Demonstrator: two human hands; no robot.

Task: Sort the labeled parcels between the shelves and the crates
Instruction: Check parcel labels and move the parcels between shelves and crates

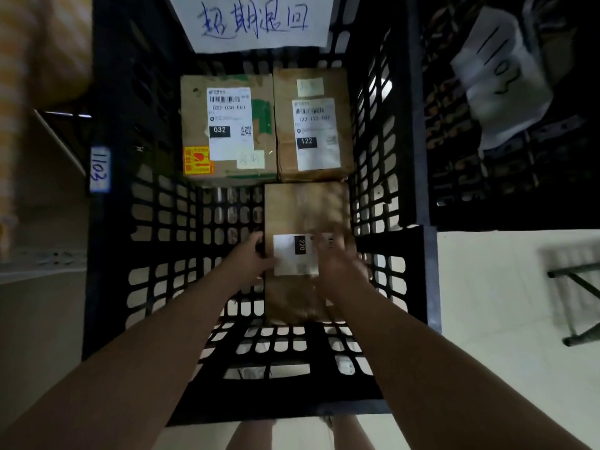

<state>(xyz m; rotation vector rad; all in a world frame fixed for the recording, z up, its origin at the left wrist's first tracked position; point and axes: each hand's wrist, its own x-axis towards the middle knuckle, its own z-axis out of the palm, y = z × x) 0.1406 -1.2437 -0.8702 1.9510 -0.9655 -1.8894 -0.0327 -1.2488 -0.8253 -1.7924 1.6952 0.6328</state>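
Note:
I look down into a black lattice crate point(418, 157) with a handwritten paper sign point(259, 21) on its far wall. Two brown cardboard parcels lie side by side at the far end: parcel 032 point(227, 125) on the left and parcel 122 point(311, 134) on the right. A third brown parcel, labelled 220 point(302, 209), lies at the near right of the crate floor. My left hand point(251, 254) grips its left edge, thumb on top. My right hand point(337, 258) is motion-blurred, with its fingers spread over the parcel's right side.
A second black crate point(487, 177) stands to the right with a paper tag reading 1103 point(500, 79). A small tag 1103 point(100, 170) hangs on the left post. Pale floor point(503, 319) and a dark metal frame point(578, 287) lie at the right.

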